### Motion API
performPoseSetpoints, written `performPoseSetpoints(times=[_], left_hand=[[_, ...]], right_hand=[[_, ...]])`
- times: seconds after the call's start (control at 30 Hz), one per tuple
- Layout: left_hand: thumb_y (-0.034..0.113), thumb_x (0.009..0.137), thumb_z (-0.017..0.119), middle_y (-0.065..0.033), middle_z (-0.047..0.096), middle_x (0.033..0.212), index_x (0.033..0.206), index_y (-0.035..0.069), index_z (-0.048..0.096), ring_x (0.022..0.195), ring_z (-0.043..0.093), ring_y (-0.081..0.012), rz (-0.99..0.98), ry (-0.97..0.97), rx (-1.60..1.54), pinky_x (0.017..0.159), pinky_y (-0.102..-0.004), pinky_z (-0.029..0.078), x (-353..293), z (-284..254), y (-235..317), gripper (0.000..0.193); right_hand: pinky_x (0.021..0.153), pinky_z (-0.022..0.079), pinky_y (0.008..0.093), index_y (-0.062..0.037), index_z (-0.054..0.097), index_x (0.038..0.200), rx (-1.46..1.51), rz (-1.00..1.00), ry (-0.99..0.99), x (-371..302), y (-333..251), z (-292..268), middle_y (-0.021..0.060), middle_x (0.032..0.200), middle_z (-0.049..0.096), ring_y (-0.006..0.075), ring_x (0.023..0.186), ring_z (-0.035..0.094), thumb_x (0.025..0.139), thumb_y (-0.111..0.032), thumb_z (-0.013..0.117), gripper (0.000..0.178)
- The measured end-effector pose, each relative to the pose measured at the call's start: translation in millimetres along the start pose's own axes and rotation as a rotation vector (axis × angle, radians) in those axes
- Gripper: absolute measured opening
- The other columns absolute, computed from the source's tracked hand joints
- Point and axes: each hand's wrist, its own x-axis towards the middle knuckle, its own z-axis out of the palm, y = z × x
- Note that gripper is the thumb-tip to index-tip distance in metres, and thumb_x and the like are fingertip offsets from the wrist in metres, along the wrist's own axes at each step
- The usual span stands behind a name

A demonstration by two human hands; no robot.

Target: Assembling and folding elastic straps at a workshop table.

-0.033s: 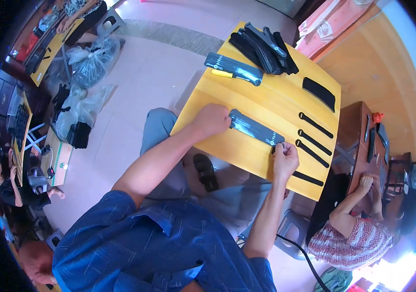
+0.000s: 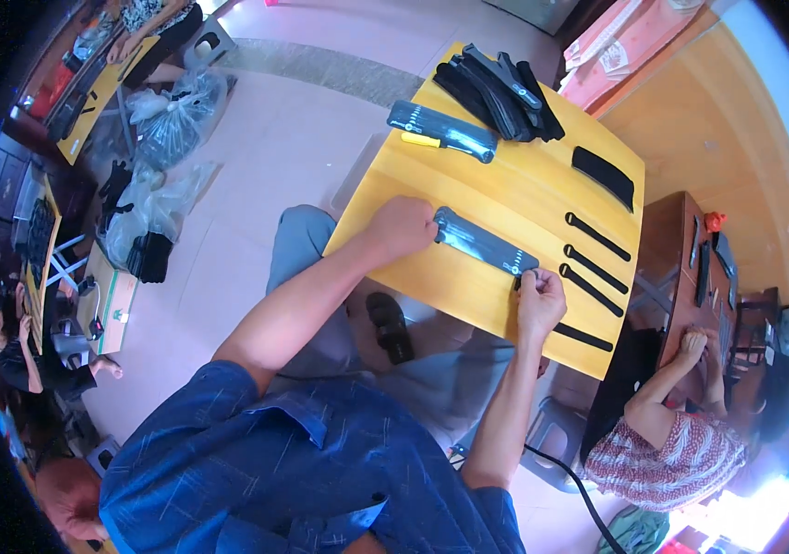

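A dark, glossy flat plastic packet (image 2: 479,242) lies slantwise over the near part of the yellow wooden table (image 2: 523,192). My left hand (image 2: 402,227) is closed at its left end, the fingers curled on the corner. At the right end my right hand (image 2: 540,297) pinches the near corner between thumb and fingers. A similar packet (image 2: 445,131) rests farther back, with a yellow-handled tool (image 2: 421,139) along its near edge. Several thin black straps with looped ends, among them one strap (image 2: 599,237), lie right of my right hand. Another black strap (image 2: 584,337) is partly hidden by that hand.
A pile of black bands and packets (image 2: 502,92) covers the table's far end. A wide black strip (image 2: 603,178) lies near the right edge. To the right, a co-worker (image 2: 667,448) sits at a brown table (image 2: 676,277). Plastic bags (image 2: 173,120) stand on the floor at left.
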Motion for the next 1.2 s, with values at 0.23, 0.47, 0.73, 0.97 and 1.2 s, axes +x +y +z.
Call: performPoseSetpoints(times=[0.23, 0.47, 0.73, 0.97, 1.2], left_hand=[[0.027, 0.083, 0.065, -0.0184, 0.071, 0.08, 0.078, 0.006, 0.071, 0.08, 0.069, -0.0388, -0.003, -0.075, 0.118, 0.075, -0.0506, 0.054, 11, 2, -3, 0.022], [0.029, 0.083, 0.066, -0.0191, 0.071, 0.082, 0.079, 0.006, 0.072, 0.08, 0.069, -0.0397, 0.012, 0.0, 0.124, 0.076, -0.0504, 0.054, 10, 9, -14, 0.024], [0.02, 0.091, 0.059, -0.0181, 0.07, 0.083, 0.09, 0.005, 0.071, 0.082, 0.069, -0.0374, 0.058, 0.21, -0.364, 0.075, -0.047, 0.055, -43, -9, -17, 0.02], [0.01, 0.092, 0.057, -0.018, 0.065, 0.121, 0.125, 0.003, 0.062, 0.112, 0.062, -0.0368, 0.414, 0.262, -0.024, 0.095, -0.0444, 0.051, -89, 12, 16, 0.034], [0.012, 0.089, 0.057, -0.0224, 0.039, 0.157, 0.147, -0.001, 0.045, 0.149, 0.033, -0.0401, 0.573, 0.07, 0.169, 0.119, -0.0561, 0.029, -90, 32, 33, 0.061]], right_hand=[[0.061, 0.048, 0.0256, -0.0013, 0.069, 0.084, -0.058, -0.055, 0.038, 5, 10, 2, -0.0005, 0.068, 0.064, 0.0063, 0.061, 0.055, 0.085, -0.011, 0.073, 0.01], [0.062, 0.05, 0.0284, -0.0021, 0.068, 0.087, -0.179, -0.149, 0.068, 2, 1, 4, 0.0018, 0.066, 0.063, 0.0107, 0.06, 0.057, 0.082, -0.011, 0.075, 0.012], [0.102, 0.048, 0.0503, -0.0005, 0.058, 0.128, -0.604, -0.331, 0.147, -37, -49, -12, 0.0255, 0.125, 0.06, 0.0426, 0.118, 0.058, 0.085, -0.015, 0.072, 0.047], [0.116, 0.034, 0.0582, -0.0019, 0.053, 0.142, -0.732, -0.749, -0.145, -58, -42, 29, 0.0221, 0.151, 0.048, 0.0418, 0.142, 0.042, 0.094, -0.024, 0.064, 0.054], [0.12, 0.027, 0.0611, -0.0043, 0.046, 0.152, -0.772, -0.7, -0.324, -58, -22, 42, 0.0194, 0.16, 0.039, 0.0385, 0.151, 0.032, 0.101, -0.024, 0.054, 0.055]])
